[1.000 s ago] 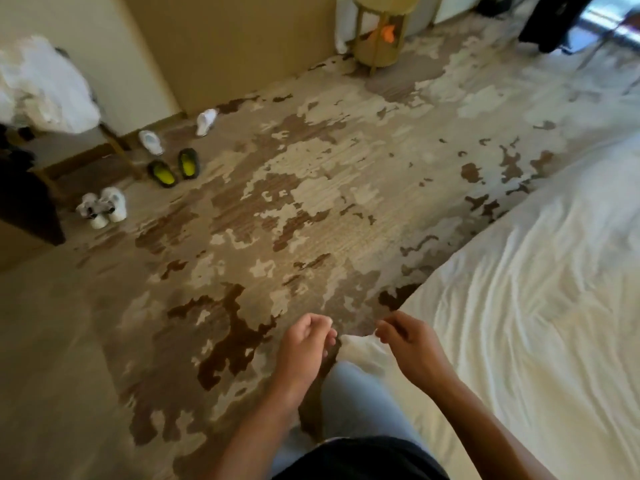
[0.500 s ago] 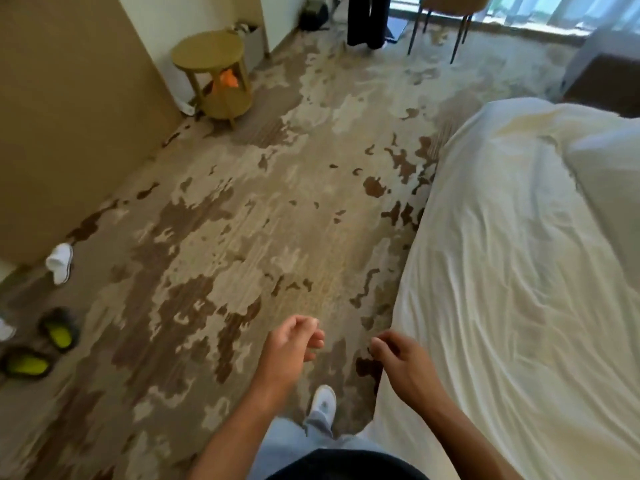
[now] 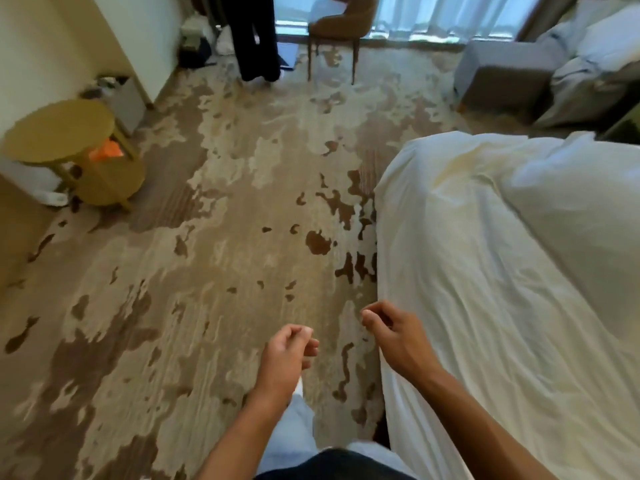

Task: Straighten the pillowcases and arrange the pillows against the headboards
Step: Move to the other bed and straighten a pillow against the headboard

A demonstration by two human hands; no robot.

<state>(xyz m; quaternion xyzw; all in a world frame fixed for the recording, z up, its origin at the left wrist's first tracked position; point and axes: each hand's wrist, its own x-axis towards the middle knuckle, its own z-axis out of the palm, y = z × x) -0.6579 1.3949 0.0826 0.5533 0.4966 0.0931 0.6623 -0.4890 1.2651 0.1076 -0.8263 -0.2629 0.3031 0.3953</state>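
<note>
So both hands are empty and loosely curled: left hand (image 3: 289, 355) over the patchy brown-and-cream carpet (image 3: 194, 271), right hand (image 3: 394, 336) right at the edge of the white-sheeted bed (image 3: 485, 289). Only one pillow-ish thing on that bed, a big pale grey-white pillow (image 3: 581, 216), well ahead and to the right of the bed edge, long axis running along the bed. Right hand's nearer. Rumpled white bedding (image 3: 595, 60) sits beyond the bed, too jumbled to count.
</note>
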